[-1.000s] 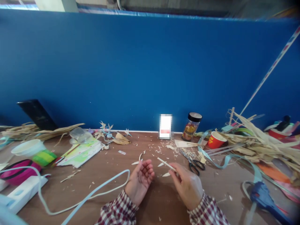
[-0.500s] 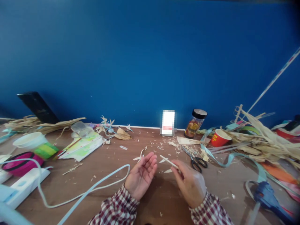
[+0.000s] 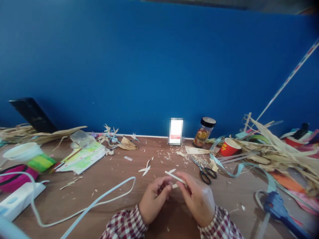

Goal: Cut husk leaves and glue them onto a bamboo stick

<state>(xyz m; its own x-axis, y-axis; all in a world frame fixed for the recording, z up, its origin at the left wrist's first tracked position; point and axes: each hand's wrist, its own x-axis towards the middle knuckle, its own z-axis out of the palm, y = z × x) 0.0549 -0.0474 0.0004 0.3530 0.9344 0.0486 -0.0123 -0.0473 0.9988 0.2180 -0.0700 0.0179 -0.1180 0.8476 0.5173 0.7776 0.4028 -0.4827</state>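
Note:
My right hand [image 3: 196,198] pinches a thin pale stick [image 3: 173,176] that points up and to the left above the brown table [image 3: 112,181]. My left hand [image 3: 154,199] has curled in beside it, its fingertips meeting the right hand's fingers under the stick; whether it grips anything is hidden. Both wrists wear red-and-white checked sleeves. Black-handled scissors [image 3: 204,173] lie just right of the hands. Small pale leaf-shaped cuttings [image 3: 145,170] lie just beyond my left hand.
A blue glue gun [image 3: 279,209] lies at the right, its pale cord [image 3: 82,210] crossing the left. Dried husk strips [image 3: 274,151], a red paper cup [image 3: 229,147] and a jar [image 3: 203,132] stand at the back right. Papers [image 3: 81,158], a white bowl [image 3: 21,152] and a blue wall [image 3: 149,66] lie beyond.
My left hand, open palm-up before, has turned and closed in against my right hand under the stick. The view has shifted a little.

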